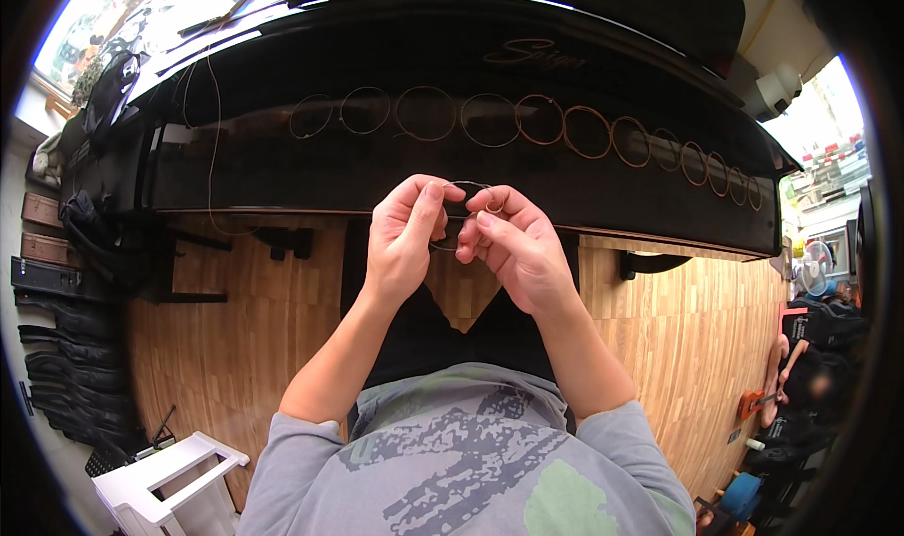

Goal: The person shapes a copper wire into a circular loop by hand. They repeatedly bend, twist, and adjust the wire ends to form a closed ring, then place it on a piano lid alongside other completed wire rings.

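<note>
While the left hand and the right hand, just apart, pinched a thin wire coil near the black piano, a row of coiled strings lay across its glossy surface.

From my station I see wire coils rowed across the piano, the left hand and right hand before them with a loop between, and a fan far right.
</note>
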`<state>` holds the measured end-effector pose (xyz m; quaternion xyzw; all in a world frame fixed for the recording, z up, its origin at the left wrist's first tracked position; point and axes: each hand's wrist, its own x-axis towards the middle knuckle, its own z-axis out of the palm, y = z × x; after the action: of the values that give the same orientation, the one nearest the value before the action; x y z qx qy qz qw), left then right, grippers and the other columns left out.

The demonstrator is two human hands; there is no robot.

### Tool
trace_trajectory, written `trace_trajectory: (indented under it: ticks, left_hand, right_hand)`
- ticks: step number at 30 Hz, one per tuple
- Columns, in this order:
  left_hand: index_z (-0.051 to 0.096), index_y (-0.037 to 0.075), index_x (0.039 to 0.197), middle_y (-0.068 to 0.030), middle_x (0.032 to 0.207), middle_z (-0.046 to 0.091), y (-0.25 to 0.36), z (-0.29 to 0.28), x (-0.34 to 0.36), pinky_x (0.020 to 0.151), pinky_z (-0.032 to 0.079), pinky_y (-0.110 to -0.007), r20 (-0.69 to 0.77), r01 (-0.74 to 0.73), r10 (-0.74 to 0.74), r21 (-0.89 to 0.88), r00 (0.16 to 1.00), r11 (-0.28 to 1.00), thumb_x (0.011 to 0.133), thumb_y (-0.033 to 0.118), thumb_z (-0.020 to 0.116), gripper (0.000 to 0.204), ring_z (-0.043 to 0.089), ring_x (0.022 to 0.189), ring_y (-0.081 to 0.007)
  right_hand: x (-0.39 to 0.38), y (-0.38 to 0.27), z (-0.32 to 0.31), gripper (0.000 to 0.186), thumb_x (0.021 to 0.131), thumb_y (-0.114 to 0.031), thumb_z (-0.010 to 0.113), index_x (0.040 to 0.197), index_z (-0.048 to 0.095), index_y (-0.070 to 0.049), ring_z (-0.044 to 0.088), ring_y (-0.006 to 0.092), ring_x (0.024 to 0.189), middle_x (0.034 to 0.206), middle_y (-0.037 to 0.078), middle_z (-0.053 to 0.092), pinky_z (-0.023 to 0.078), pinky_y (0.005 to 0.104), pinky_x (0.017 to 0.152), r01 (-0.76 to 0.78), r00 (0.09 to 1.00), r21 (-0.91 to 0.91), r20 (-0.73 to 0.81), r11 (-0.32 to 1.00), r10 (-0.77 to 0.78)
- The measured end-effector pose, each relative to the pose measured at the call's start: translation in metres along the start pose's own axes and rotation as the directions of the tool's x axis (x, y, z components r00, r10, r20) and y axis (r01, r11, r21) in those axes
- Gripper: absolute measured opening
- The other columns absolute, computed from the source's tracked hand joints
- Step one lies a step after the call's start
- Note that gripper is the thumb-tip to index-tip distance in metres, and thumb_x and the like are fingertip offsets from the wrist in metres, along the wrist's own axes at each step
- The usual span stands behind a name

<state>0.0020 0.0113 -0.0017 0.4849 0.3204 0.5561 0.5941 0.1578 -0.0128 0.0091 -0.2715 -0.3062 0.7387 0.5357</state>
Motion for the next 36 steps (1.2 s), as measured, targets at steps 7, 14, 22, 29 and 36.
trace_trajectory:
  ticks: [7, 14, 22, 29, 36]
  left_hand:
    - [0.056, 0.002, 0.087, 0.007, 0.057, 0.034, 0.006, 0.0, -0.001, 0.049, 0.034, -0.022, 0.04, 0.049, -0.045, -0.108, 0.998, 0.993, 0.101, 0.02, 0.046, 0.025, 0.031, 0.049, -0.0032]
    - [0.058, 0.001, 0.084, 0.0055, 0.054, 0.04, 0.013, -0.001, -0.002, 0.046, 0.03, -0.02, -0.021, -0.005, 0.009, 0.18, 1.0, 0.984, 0.098, 0.017, 0.05, 0.023, 0.031, 0.048, -0.0022]
    - [0.057, 0.001, 0.081, 0.0049, 0.054, 0.041, 0.016, 0.002, -0.002, 0.044, 0.027, -0.021, 0.003, 0.052, -0.052, 0.111, 0.999, 0.993, 0.097, 0.016, 0.051, 0.023, 0.03, 0.046, -0.0025]
    - [0.053, 0.004, 0.082, 0.0071, 0.057, 0.03, 0.019, 0.009, -0.004, 0.043, 0.025, -0.021, 0.152, 0.258, -0.223, -0.278, 0.963, 0.925, 0.099, 0.018, 0.048, 0.022, 0.026, 0.045, -0.0028]
    - [0.055, 0.003, 0.083, 0.0071, 0.054, 0.034, 0.016, 0.01, -0.006, 0.041, 0.024, -0.019, 0.137, 0.295, -0.264, -0.315, 0.955, 0.902, 0.098, 0.019, 0.049, 0.023, 0.026, 0.044, -0.0015]
  right_hand:
    - [-0.003, -0.007, -0.012, 0.015, 0.09, -0.01, 0.058, 0.102, 0.06, -0.002, 0.063, 0.0153, 0.082, 0.085, 0.007, 0.063, 0.05, 0.0288, 0.079, 0.032, 0.988, 0.16, 0.144, 0.987, -0.055]
    - [-0.006, -0.017, -0.021, 0.012, 0.087, -0.006, 0.064, 0.098, 0.06, -0.002, 0.056, 0.0088, 0.075, 0.082, 0.003, 0.061, 0.047, 0.0219, 0.072, 0.094, 0.996, -0.134, 0.001, 0.987, -0.094]
    - [-0.005, -0.015, -0.019, 0.007, 0.086, -0.006, 0.065, 0.087, 0.058, -0.003, 0.054, 0.0083, 0.075, 0.081, 0.002, 0.059, 0.045, 0.0214, 0.071, 0.152, 0.988, -0.102, 0.039, 0.983, -0.148]
    - [-0.001, -0.005, -0.018, 0.008, 0.087, -0.007, 0.06, 0.092, 0.061, -0.001, 0.055, 0.0107, 0.077, 0.082, 0.004, 0.06, 0.046, 0.0242, 0.074, -0.025, 0.983, 0.028, 0.182, 0.999, 0.02]
    - [-0.003, -0.004, -0.02, 0.009, 0.09, -0.01, 0.061, 0.091, 0.061, -0.001, 0.058, 0.0103, 0.078, 0.083, 0.003, 0.061, 0.049, 0.0252, 0.076, 0.021, 0.987, -0.176, 0.16, 0.984, 0.007]
